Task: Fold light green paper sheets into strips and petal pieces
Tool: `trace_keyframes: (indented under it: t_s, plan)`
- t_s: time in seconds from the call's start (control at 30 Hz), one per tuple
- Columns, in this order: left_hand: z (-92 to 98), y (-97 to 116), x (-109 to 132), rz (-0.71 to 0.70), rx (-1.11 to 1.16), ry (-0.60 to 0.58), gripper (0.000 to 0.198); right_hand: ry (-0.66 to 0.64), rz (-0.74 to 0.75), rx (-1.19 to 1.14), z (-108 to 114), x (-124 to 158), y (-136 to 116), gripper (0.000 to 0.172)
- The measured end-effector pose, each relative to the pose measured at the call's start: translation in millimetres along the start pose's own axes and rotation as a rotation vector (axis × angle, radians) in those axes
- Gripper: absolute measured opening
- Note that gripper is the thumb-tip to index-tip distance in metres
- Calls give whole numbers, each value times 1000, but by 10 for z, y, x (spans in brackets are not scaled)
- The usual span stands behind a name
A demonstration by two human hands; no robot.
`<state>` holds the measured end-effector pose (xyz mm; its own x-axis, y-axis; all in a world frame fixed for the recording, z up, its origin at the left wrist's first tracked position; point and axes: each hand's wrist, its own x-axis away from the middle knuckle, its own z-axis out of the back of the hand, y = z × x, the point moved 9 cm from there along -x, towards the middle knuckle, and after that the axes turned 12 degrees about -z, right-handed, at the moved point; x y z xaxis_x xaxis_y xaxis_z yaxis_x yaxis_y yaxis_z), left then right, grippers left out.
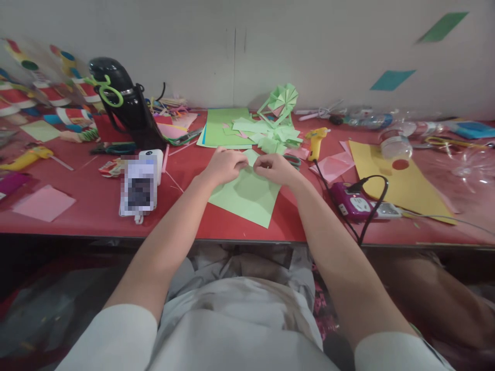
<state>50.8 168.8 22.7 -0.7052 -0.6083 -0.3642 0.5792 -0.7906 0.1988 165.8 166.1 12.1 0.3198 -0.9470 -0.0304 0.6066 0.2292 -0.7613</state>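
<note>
A light green sheet of paper (247,201) lies on the red table in front of me, turned at an angle, with one corner towards the near edge. My left hand (227,166) is at its far left part, fingers curled and closed on the paper. Across from it, my right hand (275,169) pinches the far right part with bent fingers. The fingertips of both hands are partly hidden. Just beyond them are cut and folded green paper pieces (276,138) and a folded green paper model (284,100). Scissors (293,161) lie beside my right hand, partly covered.
On the left stand a phone (138,188) and a black bottle (124,103). To the right are a yellow glue gun (317,143), a purple power strip (352,202) with a looping black cable, yellow paper (402,180) and plastic bottles (396,147). Stacked green sheets (224,121) lie behind.
</note>
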Motion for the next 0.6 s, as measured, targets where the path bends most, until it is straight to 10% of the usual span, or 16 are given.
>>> trace_keyframes:
  t_s: [0.6]
  plan:
    - [305,-653,281,235,109,176,22,233,-113,-125,500,95,221,18]
